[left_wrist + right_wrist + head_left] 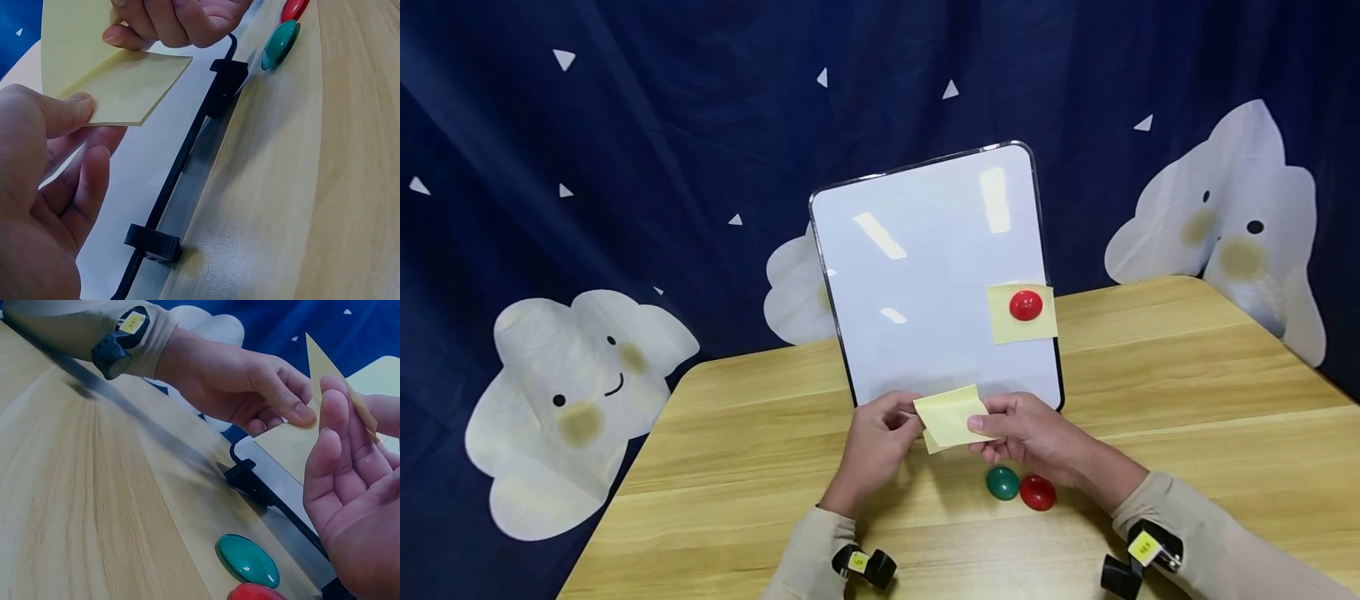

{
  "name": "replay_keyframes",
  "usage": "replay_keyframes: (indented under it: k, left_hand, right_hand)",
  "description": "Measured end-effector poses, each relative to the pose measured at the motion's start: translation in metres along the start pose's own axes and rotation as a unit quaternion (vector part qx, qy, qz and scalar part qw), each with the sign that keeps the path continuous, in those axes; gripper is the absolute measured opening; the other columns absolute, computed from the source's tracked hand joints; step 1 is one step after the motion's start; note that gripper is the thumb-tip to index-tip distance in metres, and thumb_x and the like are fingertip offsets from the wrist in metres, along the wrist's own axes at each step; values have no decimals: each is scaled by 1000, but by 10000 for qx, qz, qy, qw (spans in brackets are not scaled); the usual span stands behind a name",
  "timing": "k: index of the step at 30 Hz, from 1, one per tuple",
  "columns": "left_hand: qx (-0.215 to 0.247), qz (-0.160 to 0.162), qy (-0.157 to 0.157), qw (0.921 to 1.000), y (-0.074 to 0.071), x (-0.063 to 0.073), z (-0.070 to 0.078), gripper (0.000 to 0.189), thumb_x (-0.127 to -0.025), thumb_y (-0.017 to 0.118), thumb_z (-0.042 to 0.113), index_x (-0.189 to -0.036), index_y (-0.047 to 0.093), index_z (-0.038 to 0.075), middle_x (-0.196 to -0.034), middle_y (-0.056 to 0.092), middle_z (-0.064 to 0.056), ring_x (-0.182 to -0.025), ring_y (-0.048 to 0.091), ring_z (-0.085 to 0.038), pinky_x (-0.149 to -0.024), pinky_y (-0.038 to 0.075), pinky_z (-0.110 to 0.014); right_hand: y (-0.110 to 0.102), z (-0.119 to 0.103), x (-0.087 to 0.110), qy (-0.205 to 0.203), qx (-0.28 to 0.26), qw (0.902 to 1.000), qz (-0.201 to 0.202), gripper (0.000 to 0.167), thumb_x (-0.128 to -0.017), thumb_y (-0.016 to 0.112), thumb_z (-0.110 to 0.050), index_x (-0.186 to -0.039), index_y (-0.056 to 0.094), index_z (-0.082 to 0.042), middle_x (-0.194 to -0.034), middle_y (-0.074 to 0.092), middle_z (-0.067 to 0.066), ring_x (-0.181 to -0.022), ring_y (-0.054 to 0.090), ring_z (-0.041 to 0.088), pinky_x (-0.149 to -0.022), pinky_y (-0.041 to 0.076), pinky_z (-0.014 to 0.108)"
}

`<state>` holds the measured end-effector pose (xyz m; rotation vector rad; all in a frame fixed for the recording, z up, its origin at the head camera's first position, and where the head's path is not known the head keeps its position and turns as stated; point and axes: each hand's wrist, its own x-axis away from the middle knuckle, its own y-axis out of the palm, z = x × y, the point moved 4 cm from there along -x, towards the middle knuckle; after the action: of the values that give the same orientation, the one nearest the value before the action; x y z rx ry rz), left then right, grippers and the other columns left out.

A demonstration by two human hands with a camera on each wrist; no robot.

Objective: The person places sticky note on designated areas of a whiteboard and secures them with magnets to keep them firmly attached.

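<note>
My left hand [876,442] pinches a small pad of yellow sticky notes [137,94] by its edge, thumb on top. A yellow sheet [75,37] stands up from the pad, still meeting it along a crease, and my right hand [1033,433] grips this raised sheet between thumb and fingers. Both hands are in front of the lower edge of a whiteboard [925,258]. On the board's right side a yellow sticky note [1002,327] lies under a red round magnet [1026,306]. Below my right hand, a green magnet [1002,482] and another red magnet [1037,492] rest on the table.
The whiteboard leans back on the wooden table [737,467], with black clips [153,242] along its lower frame. Behind it hangs a dark blue curtain [700,108] with white clouds. Each sleeve carries a black wrist device [1142,550].
</note>
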<state>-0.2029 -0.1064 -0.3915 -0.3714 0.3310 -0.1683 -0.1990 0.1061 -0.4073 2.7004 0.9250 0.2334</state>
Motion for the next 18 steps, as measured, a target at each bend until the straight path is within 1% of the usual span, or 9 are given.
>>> replay_keyframes:
  k: [4,11,15,18]
  left_hand:
    - [43,-8,-9,10000,0,-1,-1,18,-92,67,1,-103,75,14,-88,72,2,-76,68,-18,-63,57,-29]
    - [-12,-50,31,10000,-1,-1,-2,17,-94,67,3,-102,75,16,-87,72,3,-76,69,-27,-61,55,-28]
    - [-8,-63,29,10000,-1,0,-1,17,-94,67,3,-102,75,16,-88,71,3,-75,68,-29,-60,54,-27]
    - [9,-83,37,10000,-1,0,-1,17,-94,67,4,-102,74,16,-88,71,3,-75,68,-30,-60,54,-27]
  right_hand:
    - [0,0,0,-11,-15,10000,-64,31,-101,62,-17,-118,59,8,-93,70,15,-71,64,12,-68,55,19]
    - [1,-1,1,-67,-80,9998,-195,26,-101,60,-15,-116,61,7,-90,70,13,-71,64,11,-68,55,19]
    - [2,-2,1,-148,-115,9993,-336,24,-102,58,-14,-115,61,6,-89,69,9,-72,64,11,-68,55,19]
    - [2,-2,1,-214,-136,9986,-454,24,-102,57,-13,-115,61,7,-89,69,9,-73,64,11,-68,55,19]
